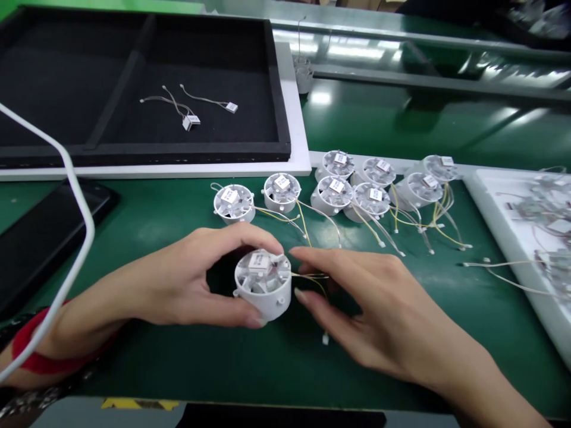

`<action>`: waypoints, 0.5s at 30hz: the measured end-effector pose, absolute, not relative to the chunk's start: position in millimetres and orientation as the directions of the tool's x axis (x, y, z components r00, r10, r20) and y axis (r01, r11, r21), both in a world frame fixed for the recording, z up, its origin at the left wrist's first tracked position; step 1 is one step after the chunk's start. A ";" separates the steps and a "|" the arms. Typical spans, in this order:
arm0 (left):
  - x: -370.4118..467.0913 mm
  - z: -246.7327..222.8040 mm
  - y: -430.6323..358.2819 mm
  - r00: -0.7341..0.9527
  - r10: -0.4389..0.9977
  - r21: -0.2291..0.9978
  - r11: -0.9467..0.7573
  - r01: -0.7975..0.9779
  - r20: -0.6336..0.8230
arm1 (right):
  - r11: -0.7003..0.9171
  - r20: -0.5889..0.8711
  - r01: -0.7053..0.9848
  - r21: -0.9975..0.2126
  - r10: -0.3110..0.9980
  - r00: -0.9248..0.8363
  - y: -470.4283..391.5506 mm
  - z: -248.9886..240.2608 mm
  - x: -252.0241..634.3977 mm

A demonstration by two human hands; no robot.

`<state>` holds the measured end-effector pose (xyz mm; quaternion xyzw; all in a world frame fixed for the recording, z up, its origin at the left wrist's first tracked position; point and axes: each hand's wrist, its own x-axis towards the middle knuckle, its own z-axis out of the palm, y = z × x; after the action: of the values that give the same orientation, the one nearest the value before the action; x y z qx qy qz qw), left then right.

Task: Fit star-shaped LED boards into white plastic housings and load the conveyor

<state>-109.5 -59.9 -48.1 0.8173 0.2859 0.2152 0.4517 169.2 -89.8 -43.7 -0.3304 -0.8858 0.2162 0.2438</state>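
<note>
My left hand [196, 276] grips a small white fan unit [267, 294] between thumb and fingers, just above the green bench. It is a round housing with clear vanes and a white labelled square on top. Thin white and yellow wires [312, 277] run from its right side, a small white plug [325, 339] hanging below. Close by on the right is my right hand [361, 297], thumb and forefinger parted around the wires without visibly pinching them. Behind both hands stand several like fan units [235, 203], their wires trailing forward and right.
A black divided tray [200, 148] at the back left holds a few wired white squares [191, 121]. A white foam tray [504, 238] with more parts stands right. A dark phone-like slab [53, 232] lies left, behind a white cable [82, 205] crossing the view.
</note>
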 end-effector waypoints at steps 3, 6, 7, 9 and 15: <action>-106.5 -43.1 -63.6 0.698 0.715 0.929 -0.283 0.236 0.040 | 0.702 0.310 0.425 -0.571 0.664 -0.680 -90.3 -40.9 169.7; -104.7 -42.5 -67.7 0.688 0.725 0.952 -0.220 0.215 0.012 | 0.718 0.307 0.408 -0.564 0.641 -0.704 -90.1 -41.5 169.6; -104.5 -42.8 -68.7 0.687 0.726 0.958 -0.194 0.209 -0.003 | 0.727 0.320 0.405 -0.555 0.635 -0.703 -89.8 -42.1 169.7; -104.7 -43.4 -69.8 0.683 0.730 0.968 -0.153 0.200 -0.026 | 0.748 0.352 0.402 -0.528 0.624 -0.698 -89.0 -43.1 169.7; -104.5 -47.8 -66.8 0.703 0.709 0.898 -0.341 0.278 0.052 | 0.807 0.402 0.442 -0.391 0.582 -0.707 -85.9 -47.1 167.1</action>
<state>-104.5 -66.8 -47.8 0.7876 0.3134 0.2241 0.4808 167.1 -85.9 -47.1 -0.2803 -0.9140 0.1339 0.2611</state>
